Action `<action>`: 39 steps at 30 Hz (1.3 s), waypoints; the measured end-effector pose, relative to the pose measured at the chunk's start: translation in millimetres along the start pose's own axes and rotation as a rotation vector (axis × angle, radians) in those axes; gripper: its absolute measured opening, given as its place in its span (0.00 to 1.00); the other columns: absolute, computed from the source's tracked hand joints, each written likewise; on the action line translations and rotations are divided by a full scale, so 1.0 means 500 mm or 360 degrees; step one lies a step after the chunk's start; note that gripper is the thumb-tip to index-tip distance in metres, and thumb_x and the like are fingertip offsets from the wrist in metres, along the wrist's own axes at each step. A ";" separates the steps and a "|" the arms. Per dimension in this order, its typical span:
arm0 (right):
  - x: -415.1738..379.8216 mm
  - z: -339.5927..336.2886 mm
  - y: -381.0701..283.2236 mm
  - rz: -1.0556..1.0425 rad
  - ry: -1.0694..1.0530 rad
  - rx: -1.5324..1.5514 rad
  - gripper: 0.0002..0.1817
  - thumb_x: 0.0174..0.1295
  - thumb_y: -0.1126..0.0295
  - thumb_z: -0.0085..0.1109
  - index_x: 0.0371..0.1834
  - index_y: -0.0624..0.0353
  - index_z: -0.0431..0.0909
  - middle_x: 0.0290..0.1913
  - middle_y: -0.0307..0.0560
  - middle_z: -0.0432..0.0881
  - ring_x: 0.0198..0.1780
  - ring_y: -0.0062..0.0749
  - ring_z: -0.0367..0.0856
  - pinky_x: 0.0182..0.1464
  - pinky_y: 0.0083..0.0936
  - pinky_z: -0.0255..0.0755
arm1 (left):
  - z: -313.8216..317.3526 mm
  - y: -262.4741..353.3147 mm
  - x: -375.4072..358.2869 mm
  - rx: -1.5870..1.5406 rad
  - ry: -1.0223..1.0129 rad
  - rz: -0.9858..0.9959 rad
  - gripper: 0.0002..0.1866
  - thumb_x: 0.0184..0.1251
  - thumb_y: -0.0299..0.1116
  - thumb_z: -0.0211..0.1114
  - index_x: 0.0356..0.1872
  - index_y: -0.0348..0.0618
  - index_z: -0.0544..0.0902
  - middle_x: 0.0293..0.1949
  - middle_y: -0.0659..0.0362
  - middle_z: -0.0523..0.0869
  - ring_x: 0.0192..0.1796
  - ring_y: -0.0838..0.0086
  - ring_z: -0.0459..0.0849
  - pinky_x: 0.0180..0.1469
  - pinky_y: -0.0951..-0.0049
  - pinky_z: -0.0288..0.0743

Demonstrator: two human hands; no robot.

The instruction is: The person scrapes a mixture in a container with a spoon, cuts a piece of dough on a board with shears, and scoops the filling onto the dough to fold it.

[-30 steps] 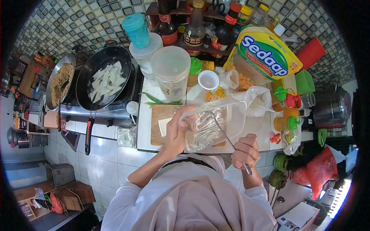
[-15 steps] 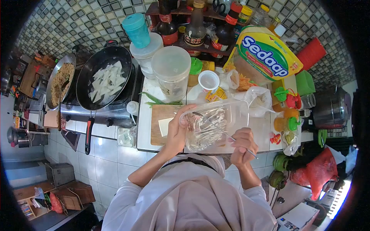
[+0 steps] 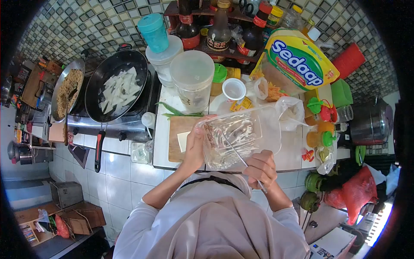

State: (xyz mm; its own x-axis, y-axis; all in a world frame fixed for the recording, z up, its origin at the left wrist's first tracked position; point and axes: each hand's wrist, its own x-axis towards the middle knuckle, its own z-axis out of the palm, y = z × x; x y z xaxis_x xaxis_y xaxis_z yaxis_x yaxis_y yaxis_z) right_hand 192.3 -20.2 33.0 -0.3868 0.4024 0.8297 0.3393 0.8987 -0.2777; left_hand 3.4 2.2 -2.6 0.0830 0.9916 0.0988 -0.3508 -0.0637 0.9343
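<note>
Since the earlier frame, the clear container [image 3: 241,140] has been tilted up above the desk [image 3: 293,149], gripped by left-hand fingers [image 3: 196,144]; right-hand fingers [image 3: 261,168] are closed on a metal utensil [image 3: 235,151]; contents remain inside, scraping seemingly unfinished

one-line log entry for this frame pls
left hand: holds clear tub, tilted | right hand: grips metal utensil, tip inside tub | tub contents: pale strips | below: cutting board
</note>
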 end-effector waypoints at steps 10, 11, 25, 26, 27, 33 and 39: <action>0.011 -0.023 0.001 0.0203 0.0078 0.0219 0.07 0.56 0.67 0.54 0.26 0.58 0.75 0.31 0.45 0.78 0.32 0.37 0.75 0.32 0.29 0.65 | -0.001 0.000 0.010 -0.0045 -0.0025 0.0112 0.33 0.66 0.56 0.37 0.56 0.32 0.63 0.50 0.53 0.72 0.51 0.72 0.71 0.54 0.73 0.65; 0.017 -0.033 0.000 0.0219 0.0138 0.0145 0.07 0.57 0.67 0.53 0.27 0.59 0.75 0.31 0.46 0.77 0.32 0.37 0.75 0.32 0.29 0.65 | -0.001 0.000 0.010 0.0008 -0.0014 0.0134 0.34 0.66 0.56 0.37 0.56 0.32 0.63 0.50 0.54 0.72 0.51 0.73 0.71 0.54 0.73 0.65; 0.023 -0.024 0.013 0.0296 0.0221 0.0119 0.09 0.60 0.66 0.51 0.27 0.59 0.75 0.29 0.45 0.77 0.30 0.37 0.74 0.31 0.28 0.66 | 0.006 -0.007 0.004 0.0080 -0.0005 0.0211 0.33 0.67 0.55 0.35 0.55 0.31 0.64 0.51 0.52 0.71 0.53 0.71 0.70 0.56 0.73 0.61; 0.022 -0.025 0.015 0.0302 0.0236 0.0123 0.08 0.59 0.67 0.52 0.27 0.59 0.76 0.29 0.44 0.77 0.31 0.37 0.74 0.32 0.28 0.66 | 0.010 -0.002 0.004 0.0070 -0.0003 0.0224 0.33 0.67 0.55 0.35 0.55 0.31 0.65 0.51 0.52 0.72 0.53 0.71 0.70 0.56 0.72 0.61; 0.022 -0.026 0.016 0.0306 0.0252 0.0126 0.08 0.59 0.67 0.53 0.28 0.58 0.76 0.30 0.44 0.76 0.31 0.37 0.74 0.33 0.29 0.66 | 0.009 -0.005 0.005 0.0069 -0.0005 0.0224 0.33 0.67 0.55 0.35 0.55 0.31 0.65 0.51 0.52 0.72 0.53 0.71 0.70 0.56 0.72 0.61; 0.034 -0.029 0.006 0.0145 -0.0028 0.0166 0.07 0.57 0.66 0.55 0.28 0.58 0.75 0.31 0.43 0.76 0.31 0.37 0.74 0.33 0.29 0.65 | -0.003 -0.024 0.011 0.0113 -0.0081 0.0194 0.34 0.66 0.57 0.35 0.54 0.31 0.66 0.51 0.53 0.71 0.53 0.71 0.70 0.56 0.72 0.62; 0.046 -0.010 -0.007 -0.0080 -0.0118 0.0021 0.06 0.55 0.65 0.56 0.28 0.56 0.74 0.30 0.41 0.76 0.32 0.32 0.74 0.33 0.25 0.66 | 0.017 -0.007 0.010 -0.0132 -0.0064 0.0164 0.38 0.62 0.62 0.40 0.58 0.32 0.60 0.51 0.52 0.70 0.53 0.71 0.70 0.57 0.70 0.64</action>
State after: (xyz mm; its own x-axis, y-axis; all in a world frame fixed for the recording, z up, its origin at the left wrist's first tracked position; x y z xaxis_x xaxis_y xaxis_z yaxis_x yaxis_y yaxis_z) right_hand 186.6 -15.2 55.5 -0.4655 0.3683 0.8048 0.3069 0.9201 -0.2435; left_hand 13.0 6.6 -2.3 0.0796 0.9749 0.2079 -0.4350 -0.1537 0.8872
